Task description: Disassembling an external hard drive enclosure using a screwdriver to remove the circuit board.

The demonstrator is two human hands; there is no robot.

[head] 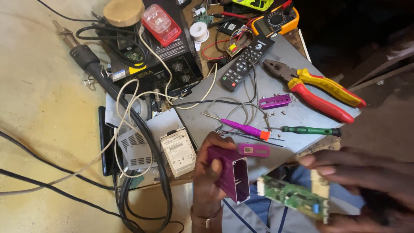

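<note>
My left hand [209, 181] grips a purple rectangular metal casing [230, 173], its open end turned toward the camera. My right hand [366, 177] holds a green circuit board [293, 196] by its right end; the board's left end sits just right of the casing's opening. A purple end plate [253, 149] lies on the grey panel [297, 56] just above the casing, and another purple plate [274, 102] lies farther back beside a few small screws.
On the grey panel lie red-and-yellow pliers [321, 88], a green screwdriver [308, 130], a purple screwdriver [245, 128], tweezers and a black remote [246, 63]. A hard drive [178, 152], black soldering station [157, 51], hot-air wand [84, 58], multimeter [276, 19] and tangled cables fill the left and back.
</note>
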